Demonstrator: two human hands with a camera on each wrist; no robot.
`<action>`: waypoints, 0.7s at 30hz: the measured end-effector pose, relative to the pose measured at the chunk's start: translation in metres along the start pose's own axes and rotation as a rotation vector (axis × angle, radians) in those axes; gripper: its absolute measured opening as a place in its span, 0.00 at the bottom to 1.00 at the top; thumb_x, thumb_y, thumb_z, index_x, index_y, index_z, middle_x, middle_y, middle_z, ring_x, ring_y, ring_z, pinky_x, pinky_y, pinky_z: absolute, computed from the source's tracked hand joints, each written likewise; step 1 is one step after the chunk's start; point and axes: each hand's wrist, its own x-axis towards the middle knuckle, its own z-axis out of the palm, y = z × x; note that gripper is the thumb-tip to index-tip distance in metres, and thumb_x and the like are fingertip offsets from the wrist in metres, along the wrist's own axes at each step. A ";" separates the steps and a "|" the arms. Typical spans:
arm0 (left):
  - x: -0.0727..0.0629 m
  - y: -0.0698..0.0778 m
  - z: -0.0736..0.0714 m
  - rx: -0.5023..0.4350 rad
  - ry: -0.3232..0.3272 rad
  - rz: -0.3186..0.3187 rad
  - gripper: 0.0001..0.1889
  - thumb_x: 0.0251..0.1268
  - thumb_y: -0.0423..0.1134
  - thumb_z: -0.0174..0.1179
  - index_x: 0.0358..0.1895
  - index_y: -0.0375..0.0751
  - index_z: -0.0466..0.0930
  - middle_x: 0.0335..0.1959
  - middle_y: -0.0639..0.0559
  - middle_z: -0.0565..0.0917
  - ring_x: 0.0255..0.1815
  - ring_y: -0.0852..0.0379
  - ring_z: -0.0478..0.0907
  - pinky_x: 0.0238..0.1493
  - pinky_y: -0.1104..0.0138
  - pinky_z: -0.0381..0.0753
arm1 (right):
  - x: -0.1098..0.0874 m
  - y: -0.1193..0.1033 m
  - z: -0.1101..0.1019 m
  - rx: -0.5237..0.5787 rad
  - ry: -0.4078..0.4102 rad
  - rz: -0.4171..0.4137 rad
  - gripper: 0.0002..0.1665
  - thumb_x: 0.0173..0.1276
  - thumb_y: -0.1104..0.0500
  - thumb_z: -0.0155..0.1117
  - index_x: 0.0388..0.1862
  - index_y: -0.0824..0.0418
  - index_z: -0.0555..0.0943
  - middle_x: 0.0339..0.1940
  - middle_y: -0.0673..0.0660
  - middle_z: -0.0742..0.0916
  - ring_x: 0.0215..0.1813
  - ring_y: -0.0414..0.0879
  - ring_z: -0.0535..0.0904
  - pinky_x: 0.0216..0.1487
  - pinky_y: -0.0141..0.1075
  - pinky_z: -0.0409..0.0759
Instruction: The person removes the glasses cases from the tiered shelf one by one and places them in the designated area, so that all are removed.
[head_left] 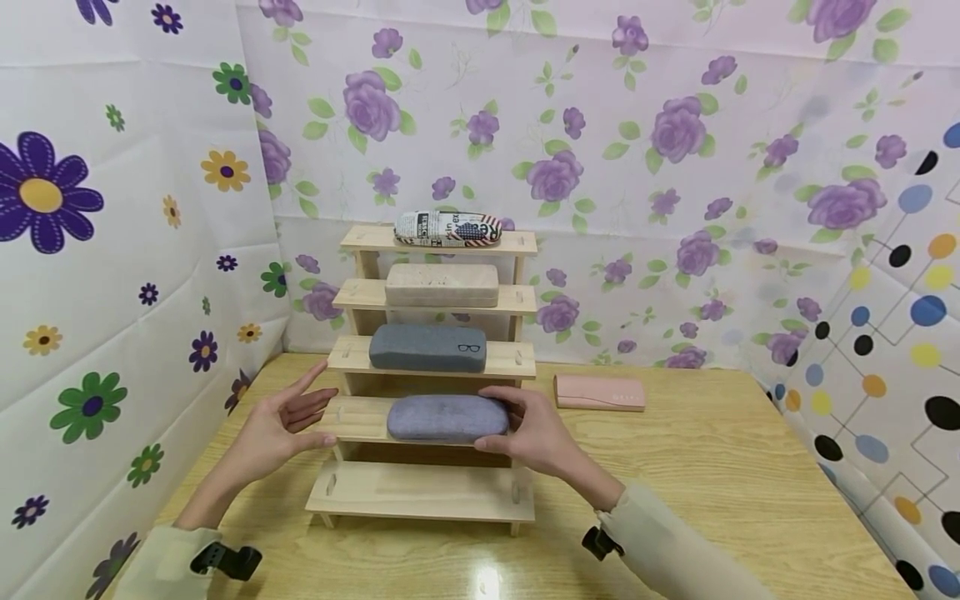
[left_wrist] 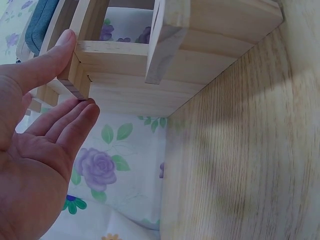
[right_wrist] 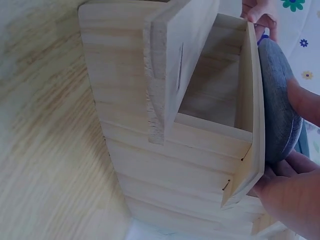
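Note:
On a stepped wooden rack, a blue-grey glasses case lies lengthwise on the second shelf from the bottom. My right hand grips its right end, thumb in front and fingers behind; the right wrist view shows the case between them. At the left end of the same shelf, my left hand has fairly straight fingers, with thumb and fingertips right at the board's end. Above stand a dark grey case with a glasses mark, a cream case and a newsprint-patterned case, one per shelf.
A pink case lies on the wood-grain table, right of the rack. Flowered cloth hangs close behind the rack, with another flowered cloth along the left side and a dotted cloth on the right.

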 end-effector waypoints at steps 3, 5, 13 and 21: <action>0.000 0.000 0.000 0.003 0.000 0.003 0.56 0.57 0.25 0.78 0.86 0.49 0.55 0.70 0.25 0.73 0.71 0.45 0.73 0.63 0.65 0.81 | -0.004 0.001 -0.002 0.010 0.011 -0.005 0.37 0.57 0.64 0.86 0.67 0.63 0.83 0.62 0.61 0.86 0.62 0.55 0.84 0.60 0.43 0.87; 0.000 0.000 0.000 0.002 -0.001 0.005 0.56 0.57 0.25 0.78 0.86 0.49 0.55 0.70 0.25 0.73 0.71 0.46 0.73 0.63 0.65 0.81 | -0.006 0.001 -0.004 0.030 0.014 -0.001 0.37 0.58 0.64 0.86 0.67 0.63 0.83 0.63 0.61 0.85 0.63 0.56 0.83 0.62 0.47 0.86; 0.000 0.000 0.000 0.010 0.001 0.005 0.56 0.57 0.25 0.78 0.86 0.49 0.55 0.70 0.24 0.73 0.71 0.46 0.73 0.63 0.67 0.81 | -0.014 0.002 -0.009 0.078 0.027 0.017 0.37 0.56 0.67 0.86 0.66 0.62 0.83 0.63 0.61 0.85 0.66 0.57 0.81 0.67 0.48 0.82; 0.001 0.002 0.002 0.034 0.006 -0.009 0.56 0.57 0.26 0.78 0.86 0.49 0.55 0.70 0.24 0.73 0.71 0.39 0.72 0.63 0.67 0.81 | -0.022 -0.001 -0.020 0.059 0.027 0.028 0.38 0.56 0.65 0.85 0.67 0.61 0.83 0.65 0.60 0.85 0.68 0.56 0.80 0.68 0.48 0.81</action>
